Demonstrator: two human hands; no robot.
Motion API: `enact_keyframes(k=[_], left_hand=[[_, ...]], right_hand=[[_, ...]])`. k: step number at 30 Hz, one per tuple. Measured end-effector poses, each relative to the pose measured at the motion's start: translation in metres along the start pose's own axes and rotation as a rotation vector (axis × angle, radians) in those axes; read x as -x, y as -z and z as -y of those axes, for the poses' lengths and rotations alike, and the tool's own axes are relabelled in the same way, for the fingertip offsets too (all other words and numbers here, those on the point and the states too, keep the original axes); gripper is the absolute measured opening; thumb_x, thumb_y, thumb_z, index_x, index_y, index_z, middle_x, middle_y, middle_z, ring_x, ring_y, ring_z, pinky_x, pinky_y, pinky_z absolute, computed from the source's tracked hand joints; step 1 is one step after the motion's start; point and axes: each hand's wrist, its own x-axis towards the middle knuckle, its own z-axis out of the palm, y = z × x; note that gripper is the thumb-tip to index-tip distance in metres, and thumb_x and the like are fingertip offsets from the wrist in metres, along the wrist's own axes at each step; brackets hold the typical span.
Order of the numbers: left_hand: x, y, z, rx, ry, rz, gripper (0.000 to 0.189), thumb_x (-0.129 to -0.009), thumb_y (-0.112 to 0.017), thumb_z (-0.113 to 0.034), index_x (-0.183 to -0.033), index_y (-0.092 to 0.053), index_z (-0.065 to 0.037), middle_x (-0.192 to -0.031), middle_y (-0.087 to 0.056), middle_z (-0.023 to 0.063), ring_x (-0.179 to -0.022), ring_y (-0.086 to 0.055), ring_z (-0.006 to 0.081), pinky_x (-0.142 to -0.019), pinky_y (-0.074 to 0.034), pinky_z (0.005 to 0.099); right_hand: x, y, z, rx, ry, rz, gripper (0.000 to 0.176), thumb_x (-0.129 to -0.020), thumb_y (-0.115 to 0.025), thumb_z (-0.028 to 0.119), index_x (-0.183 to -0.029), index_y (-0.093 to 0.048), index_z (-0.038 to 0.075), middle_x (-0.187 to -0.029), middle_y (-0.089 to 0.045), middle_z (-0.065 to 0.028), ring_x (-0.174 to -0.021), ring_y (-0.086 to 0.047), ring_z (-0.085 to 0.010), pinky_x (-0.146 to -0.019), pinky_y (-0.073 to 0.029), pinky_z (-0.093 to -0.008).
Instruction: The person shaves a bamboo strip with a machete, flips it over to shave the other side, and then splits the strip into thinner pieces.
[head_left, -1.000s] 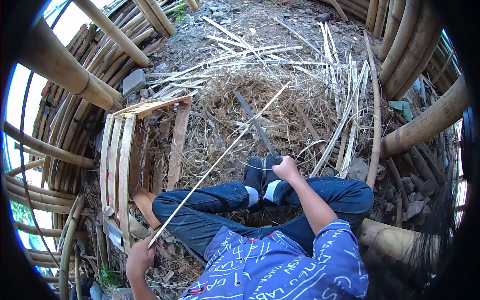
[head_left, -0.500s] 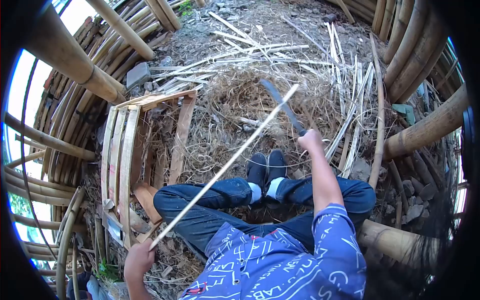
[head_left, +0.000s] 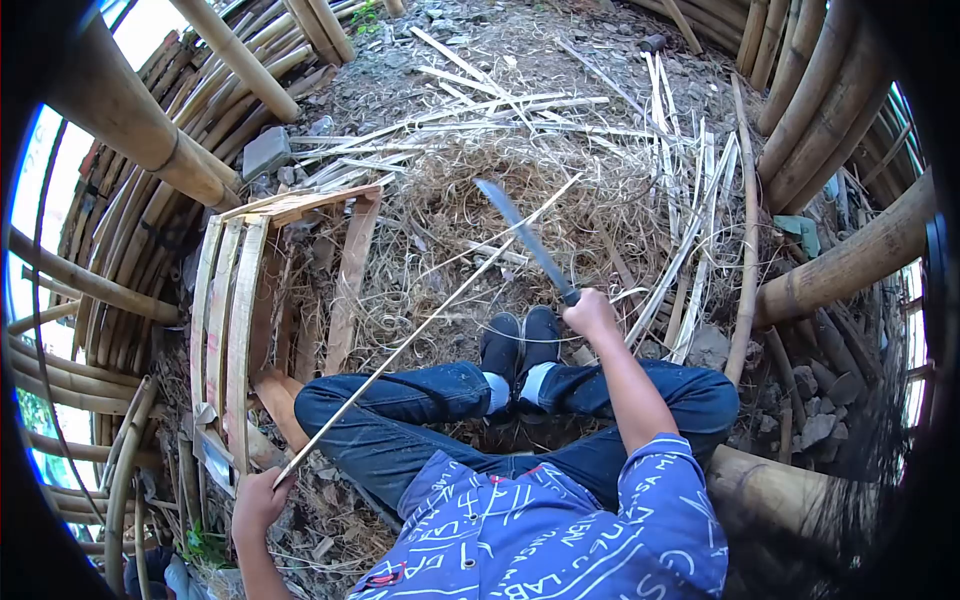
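Note:
A long, thin bamboo strip (head_left: 400, 348) slants from lower left to upper right across my legs. Its lower end is in my left hand (head_left: 259, 503), whose fingers are wrapped round it beside my knee. My right hand (head_left: 592, 316) grips the dark handle of a knife (head_left: 526, 238) above my shoes. The blade points up and to the left and crosses the strip near its upper part. A thin curl or sliver shows by the strip close to the blade.
A slatted wooden crate (head_left: 232, 320) lies at my left. Shavings (head_left: 450, 215) cover the ground ahead, with pale bamboo strips (head_left: 700, 250) beyond and at the right. Thick bamboo poles (head_left: 850, 265) stand on both sides. A grey block (head_left: 266, 153) lies behind the crate.
My right hand and the knife have moved left and down, bringing the blade across the strip. My left hand has shifted slightly left and up. The strip looks thinner and edge-on.

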Motion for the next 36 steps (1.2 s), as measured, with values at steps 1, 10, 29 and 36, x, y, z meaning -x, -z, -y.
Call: enact_keyframes(k=[1,10,29,36], left_hand=[[-0.003,-0.005,0.007,0.012,-0.009,-0.001,0.022,-0.086,-0.064,-0.024,-0.084,-0.065,-0.002,-0.073,-0.061,0.0244,-0.072,-0.059,0.0443,-0.062,-0.046,0.0481],[0.005,-0.040,0.078,0.077,-0.002,-0.100,0.014,-0.084,-0.062,-0.018,-0.086,-0.064,-0.004,-0.072,-0.060,0.0243,-0.072,-0.060,0.0449,-0.062,-0.046,0.0494],[0.014,-0.072,0.152,-0.020,0.008,-0.126,0.021,-0.081,-0.064,-0.018,-0.073,-0.057,0.000,-0.068,-0.058,0.0271,-0.071,-0.058,0.0473,-0.062,-0.045,0.0529],[0.010,-0.075,0.134,-0.059,-0.058,-0.196,0.023,-0.082,-0.064,-0.019,-0.071,-0.058,0.000,-0.067,-0.058,0.0254,-0.068,-0.058,0.0470,-0.060,-0.045,0.0521]], right_hand=[[0.010,-0.002,0.006,-0.013,0.029,0.008,0.030,-0.067,-0.061,0.018,-0.086,-0.068,-0.004,-0.091,-0.067,-0.0280,-0.089,-0.066,-0.0418,-0.083,-0.054,-0.0472],[0.028,0.006,0.040,0.357,0.490,0.092,0.027,-0.064,-0.066,0.024,-0.085,-0.070,0.007,-0.084,-0.070,-0.0178,-0.083,-0.070,-0.0338,-0.076,-0.055,-0.0436],[0.001,0.019,-0.008,0.144,0.038,-0.099,0.026,-0.067,-0.062,0.017,-0.083,-0.066,-0.002,-0.086,-0.067,-0.0262,-0.086,-0.066,-0.0416,-0.080,-0.054,-0.0479],[0.040,0.026,0.031,0.120,0.178,-0.013,0.025,-0.069,-0.065,0.021,-0.085,-0.068,0.003,-0.084,-0.068,-0.0222,-0.083,-0.067,-0.0387,-0.077,-0.054,-0.0470]])
